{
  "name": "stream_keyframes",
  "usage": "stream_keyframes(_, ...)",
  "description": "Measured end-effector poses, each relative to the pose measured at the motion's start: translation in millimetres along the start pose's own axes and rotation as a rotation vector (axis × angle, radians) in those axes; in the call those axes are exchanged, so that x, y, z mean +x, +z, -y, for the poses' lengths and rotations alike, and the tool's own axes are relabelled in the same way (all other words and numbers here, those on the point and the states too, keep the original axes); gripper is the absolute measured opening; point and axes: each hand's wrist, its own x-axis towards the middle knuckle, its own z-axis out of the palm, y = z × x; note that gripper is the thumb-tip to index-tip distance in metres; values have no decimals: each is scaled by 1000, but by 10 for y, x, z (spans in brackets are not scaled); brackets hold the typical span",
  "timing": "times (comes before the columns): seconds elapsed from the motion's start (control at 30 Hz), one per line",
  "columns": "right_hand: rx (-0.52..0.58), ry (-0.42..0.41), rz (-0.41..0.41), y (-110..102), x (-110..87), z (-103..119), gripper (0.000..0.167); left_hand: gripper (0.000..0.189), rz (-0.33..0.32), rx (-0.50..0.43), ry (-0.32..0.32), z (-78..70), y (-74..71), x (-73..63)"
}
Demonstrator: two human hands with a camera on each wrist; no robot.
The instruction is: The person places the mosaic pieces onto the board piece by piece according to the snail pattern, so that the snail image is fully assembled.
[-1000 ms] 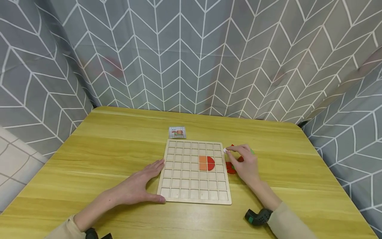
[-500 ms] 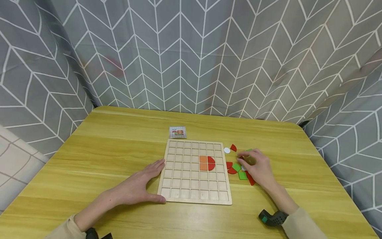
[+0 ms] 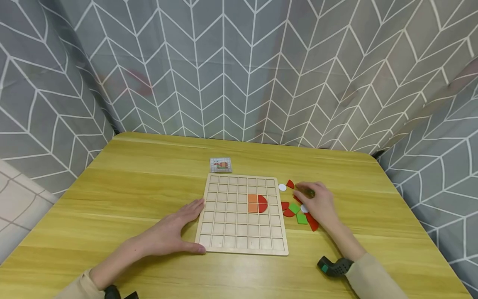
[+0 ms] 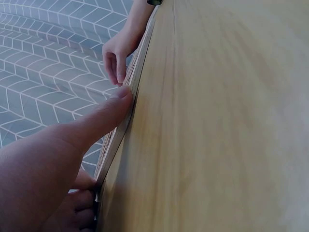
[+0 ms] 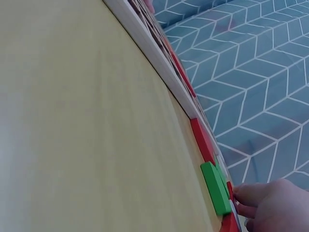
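Observation:
My left hand [image 3: 173, 230] rests against the left side of a wooden grid board [image 3: 239, 230], fingers extended, thumb at its near-left corner. Two orange pieces [image 3: 252, 203] and two red quarter-circle pieces [image 3: 263, 204] sit together in the grid. To the right of the board, my right hand [image 3: 317, 202] hovers low over loose pieces, with thumb and forefinger apart. Its fingertips are close to a small red piece [image 5: 230, 189]; whether they touch it is unclear. Green pieces [image 3: 302, 219], a white disc [image 3: 282, 187] and a red wedge [image 3: 290, 184] lie nearby.
A small picture card [image 3: 220, 165] lies just beyond the board, showing a coloured pattern on a grid. A longer red piece [image 3: 312, 222] lies under the right wrist side. A patterned curtain [image 3: 239, 83] hangs behind the wooden table [image 3: 149, 166].
My right hand has let go of the white disc beside the board and moved right, over the loose pieces, then shifted slightly up. The left hand stays at the board.

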Motion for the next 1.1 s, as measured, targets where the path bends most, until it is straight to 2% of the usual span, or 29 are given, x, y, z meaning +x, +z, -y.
stream_keyframes(0.4, 35, 52, 62, 121, 139, 65, 28, 118, -3, -3, -3, 9, 20, 9)
stream_keyframes(1.1, 56, -19, 13, 175, 140, 70, 16, 118, -2, -7, -5, 6, 10, 4)
